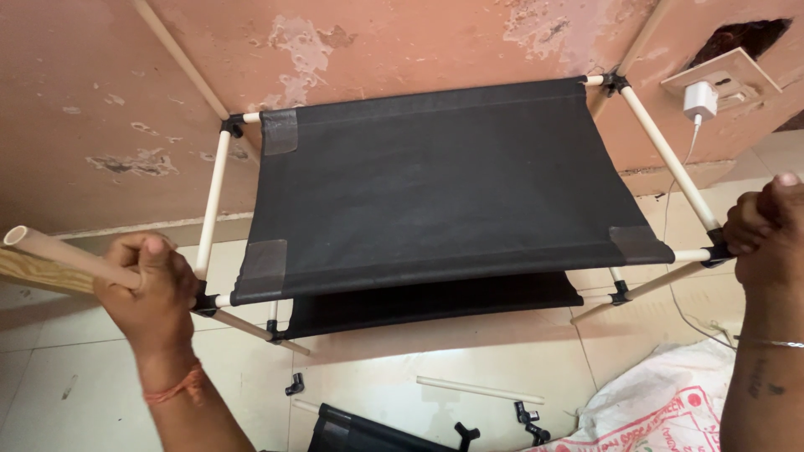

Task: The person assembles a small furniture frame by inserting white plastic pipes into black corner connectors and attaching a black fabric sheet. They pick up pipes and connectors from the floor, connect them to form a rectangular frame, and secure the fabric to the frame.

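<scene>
The left hand (151, 289) is closed in a fist around a smooth cream tube (63, 251), round in section and hollow at its open end, which slants up and out to the left from the near-left corner of the rack (435, 184). The right hand (766, 230) is clamped over the near-right corner, its grip wrapped on the black plastic connector (717, 254) there, thumb on top.

The rack stands on the floor against a peeling pink wall (100, 100) (the plaster is patchy and flaking). Its frame is thin cream tubes joined by black elbow connectors; a sling of matte black fabric (444, 180) sags between the top rails, with greyer square patches at the corners. A second black fabric shelf (435, 300) hangs just below.

On the pale tiled floor (50, 393) lie a loose cream tube (481, 390), a few small black connectors (293, 385), and what seems to be another folded black fabric piece (360, 431), partly cut off. A white woven sack (662, 406) sits at the lower right. A white charger (700, 100) is plugged into a wall socket.
</scene>
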